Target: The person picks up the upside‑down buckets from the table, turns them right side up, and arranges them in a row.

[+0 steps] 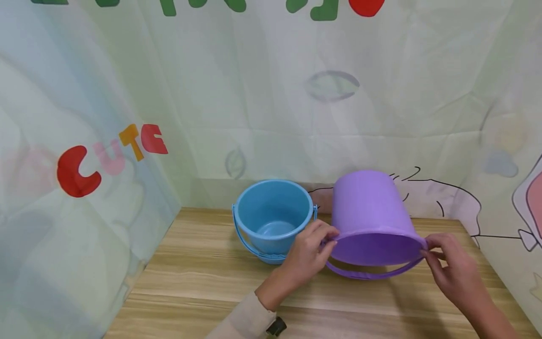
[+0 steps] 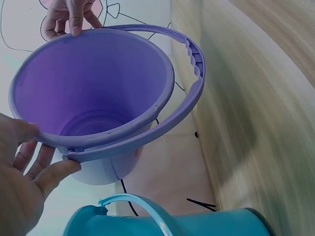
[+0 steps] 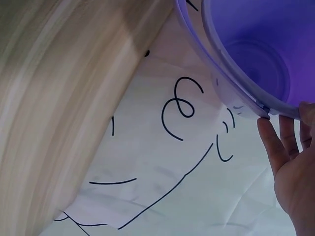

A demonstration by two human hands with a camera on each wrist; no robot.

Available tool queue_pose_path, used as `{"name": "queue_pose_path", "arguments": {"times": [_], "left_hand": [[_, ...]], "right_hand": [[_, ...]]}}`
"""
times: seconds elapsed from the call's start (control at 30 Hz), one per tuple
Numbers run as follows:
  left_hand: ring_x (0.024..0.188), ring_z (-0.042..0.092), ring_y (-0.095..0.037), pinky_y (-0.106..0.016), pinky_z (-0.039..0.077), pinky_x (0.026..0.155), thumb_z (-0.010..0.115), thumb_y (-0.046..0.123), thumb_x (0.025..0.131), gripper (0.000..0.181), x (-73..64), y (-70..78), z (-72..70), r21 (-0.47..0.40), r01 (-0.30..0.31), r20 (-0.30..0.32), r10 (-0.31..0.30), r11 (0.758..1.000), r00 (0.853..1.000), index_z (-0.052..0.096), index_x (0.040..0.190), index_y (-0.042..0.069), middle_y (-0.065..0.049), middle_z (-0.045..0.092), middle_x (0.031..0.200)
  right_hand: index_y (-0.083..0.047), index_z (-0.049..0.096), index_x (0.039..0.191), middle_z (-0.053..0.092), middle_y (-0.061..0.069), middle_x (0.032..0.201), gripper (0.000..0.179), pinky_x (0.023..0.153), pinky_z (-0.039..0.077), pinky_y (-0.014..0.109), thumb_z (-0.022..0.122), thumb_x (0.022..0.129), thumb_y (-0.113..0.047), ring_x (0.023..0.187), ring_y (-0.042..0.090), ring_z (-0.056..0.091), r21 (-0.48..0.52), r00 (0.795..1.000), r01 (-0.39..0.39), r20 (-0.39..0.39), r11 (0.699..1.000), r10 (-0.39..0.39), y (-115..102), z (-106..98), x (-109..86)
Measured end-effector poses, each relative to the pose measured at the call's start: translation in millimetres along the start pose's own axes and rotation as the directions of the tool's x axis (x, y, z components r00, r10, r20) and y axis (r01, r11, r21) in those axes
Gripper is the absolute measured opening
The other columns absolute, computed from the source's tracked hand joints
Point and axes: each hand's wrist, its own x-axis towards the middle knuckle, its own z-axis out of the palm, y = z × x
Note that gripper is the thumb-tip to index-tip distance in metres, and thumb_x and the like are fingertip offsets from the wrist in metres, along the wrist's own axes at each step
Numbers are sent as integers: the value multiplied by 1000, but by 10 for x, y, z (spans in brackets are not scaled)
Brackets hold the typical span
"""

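Observation:
Both hands hold a purple bucket [image 1: 368, 202] by opposite sides of its rim, tipped so that its mouth faces down and toward me. My left hand [image 1: 309, 249] pinches the rim at the left handle joint. On the other side my right hand [image 1: 453, 268] grips the rim between thumb and fingers. The purple handle [image 1: 368, 275] hangs below the mouth. In the left wrist view the bucket's inside [image 2: 98, 83] shows nothing in it. Just left of my left hand, a blue bucket [image 1: 271, 212] stands upright on the table, its handle lowered to the front.
The wood-grain table [image 1: 195, 287] runs back to a printed cloth backdrop [image 1: 262, 94] with letters and line drawings. More cloth [image 1: 55, 254] hangs along the left side. A dark band [image 1: 276, 326] sits at the left sleeve's cuff.

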Motion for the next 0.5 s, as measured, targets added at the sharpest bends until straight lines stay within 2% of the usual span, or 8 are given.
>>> {"name": "queue_pose_path", "arguments": {"times": [0.13, 0.37, 0.5], "left_hand": [[87, 67, -14, -15, 57, 74, 74, -3, 91, 13, 24, 5, -20, -16, -5, -12, 5, 1000, 1000, 71, 103, 2, -6, 66, 99], [81, 66, -12, -11, 55, 72, 75, -3, 90, 15, 72, 18, -57, 1, -60, -41, 60, 998, 997, 71, 104, 1, -8, 66, 98], [81, 66, -14, -12, 55, 72, 74, -3, 91, 14, 108, 32, -86, -28, -38, -28, 37, 999, 999, 71, 104, 1, -9, 66, 99]], "right_hand": [[13, 63, 96, 62, 7, 96, 61, 81, 46, -1, 50, 107, -46, 104, -10, 52, -2, 1000, 3, -26, 1000, -3, -34, -10, 34], [11, 63, 97, 62, 19, 96, 59, 82, 44, -3, 49, 107, -45, 106, -5, 54, -47, 998, 7, -60, 999, -10, -65, -20, 90], [11, 64, 99, 62, 20, 97, 60, 83, 43, -4, 48, 108, -46, 109, -10, 51, -74, 998, -4, -62, 997, 0, -99, -40, 127]]}}
